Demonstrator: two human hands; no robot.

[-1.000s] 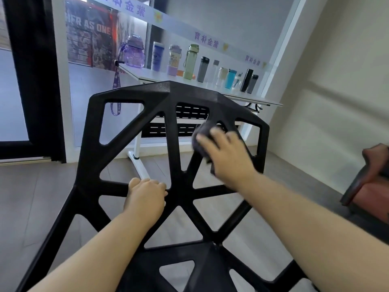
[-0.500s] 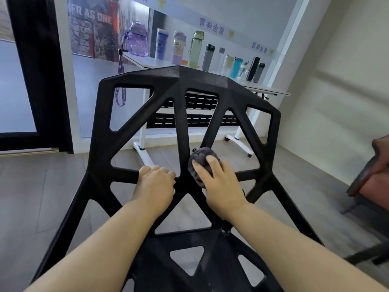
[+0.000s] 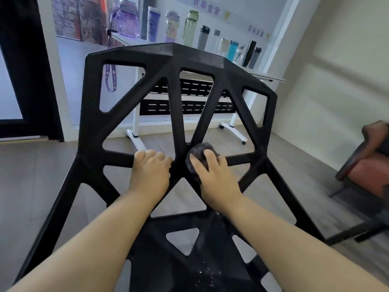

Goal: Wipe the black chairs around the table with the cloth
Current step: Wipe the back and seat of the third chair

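A black chair [image 3: 168,53] with an open lattice back stands right in front of me, its seat [image 3: 176,268] below with pale specks on it. My left hand [image 3: 150,171] grips the horizontal bar of the backrest. My right hand [image 3: 214,175] holds a bunched dark grey cloth [image 3: 199,151] and presses it against the junction of bars at the middle of the backrest, just right of my left hand.
Behind the chair stands a white table [image 3: 267,77] on castor legs, carrying several drink bottles [image 3: 190,27]. A purple strap [image 3: 110,68] hangs off its left end. A red-brown chair [image 3: 370,165] sits at the right. A dark door frame [image 3: 27,68] is at the left.
My right hand has slid the cloth down from the upper right of the backrest to its central junction. My left hand has kept its grip on the bar. My view has moved closer.
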